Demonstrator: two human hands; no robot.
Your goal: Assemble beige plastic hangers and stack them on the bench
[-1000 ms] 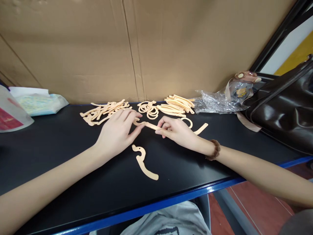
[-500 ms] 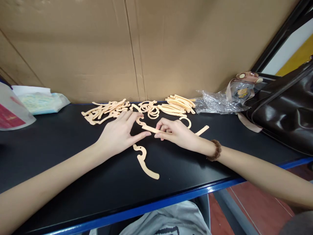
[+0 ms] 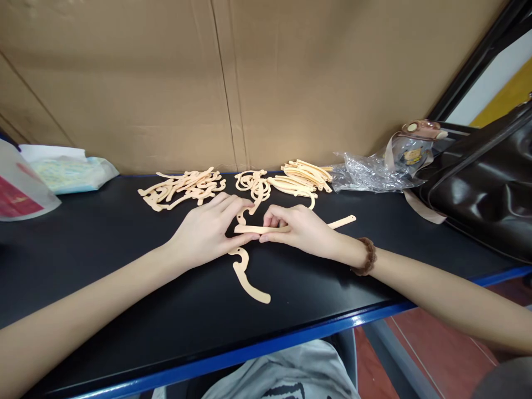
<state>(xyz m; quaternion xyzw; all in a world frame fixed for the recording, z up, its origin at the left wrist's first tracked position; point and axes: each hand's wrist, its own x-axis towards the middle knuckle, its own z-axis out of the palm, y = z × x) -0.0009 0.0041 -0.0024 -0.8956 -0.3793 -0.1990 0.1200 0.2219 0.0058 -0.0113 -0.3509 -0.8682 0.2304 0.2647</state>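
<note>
My left hand (image 3: 210, 226) pinches a pale curved piece with a notch (image 3: 242, 215), which looks like a hanger arm, between thumb and fingers. Closed on a straight pale strip (image 3: 249, 229) is my right hand (image 3: 301, 228). The strip's left end lies against the hanger arm near my left thumb; whether they are joined I cannot tell. A pale length with a holed end (image 3: 344, 221) shows beyond my right hand. Another curved hanger arm (image 3: 249, 282) lies flat on the black table (image 3: 166, 327), just below my hands.
Along the back lie a heap of curved arms (image 3: 178, 188), a small pile of hooks (image 3: 251, 183) and a stack of strips (image 3: 301, 178). Clear plastic wrapping (image 3: 366, 174) and a dark bag (image 3: 486, 183) stand right; a cup (image 3: 25, 185) and a soft packet (image 3: 72, 172) left.
The strip has turned more level and its left end has shifted left and down. The curved arm in my left hand has swung, its long end now pointing up and right.
</note>
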